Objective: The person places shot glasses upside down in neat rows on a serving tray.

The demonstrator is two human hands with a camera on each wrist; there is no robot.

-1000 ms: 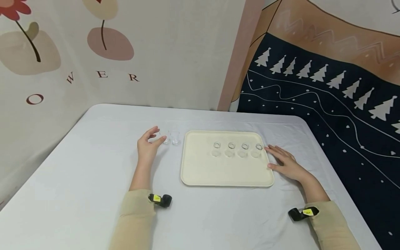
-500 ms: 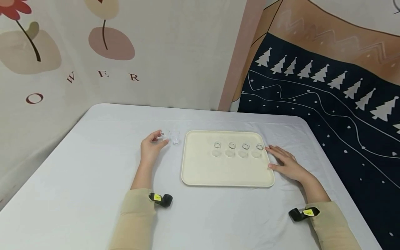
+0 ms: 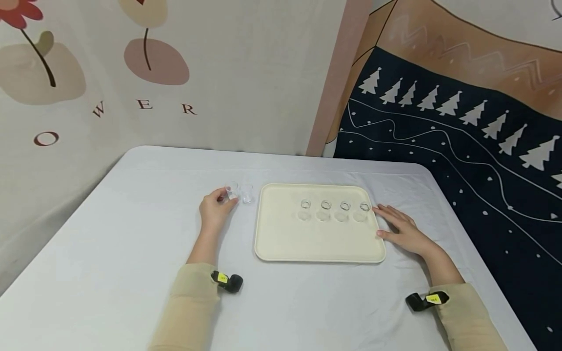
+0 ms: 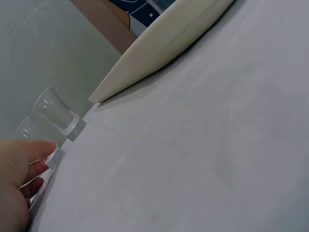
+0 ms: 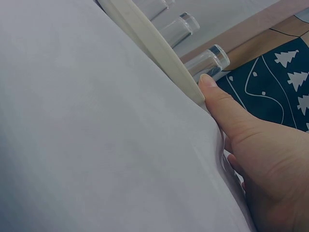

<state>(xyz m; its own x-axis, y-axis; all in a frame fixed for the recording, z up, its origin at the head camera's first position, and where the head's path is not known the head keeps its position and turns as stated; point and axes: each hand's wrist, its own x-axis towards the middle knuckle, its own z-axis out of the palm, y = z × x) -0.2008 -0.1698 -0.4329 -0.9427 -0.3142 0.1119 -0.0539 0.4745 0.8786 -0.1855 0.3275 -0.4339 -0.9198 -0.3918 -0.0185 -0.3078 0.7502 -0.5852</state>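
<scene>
In the head view, my left hand (image 3: 213,210) pinches a small clear shot glass (image 3: 232,188) between thumb and fingers, left of the tray. The left wrist view shows this shot glass (image 4: 30,128) upright, its lower part partly covered by the thumb. Just to its right stands a second upright shot glass (image 4: 57,112), untouched. Several more shot glasses (image 3: 325,211) are in a row on the cream tray (image 3: 281,243), turned upside down with their thick bases up. My right hand (image 3: 401,231) rests at the tray's right edge, fingers spread, thumb on the rim.
A white cloth (image 3: 307,307) covers the table under the tray. Behind the table hang a pale curtain (image 3: 246,87) with flower prints and a dark cloth (image 3: 417,146) with white trees.
My left hand has come slightly nearer and to the right, its thumb and fingers closing round the left shot glass. The right hand and tray have stayed put.
</scene>
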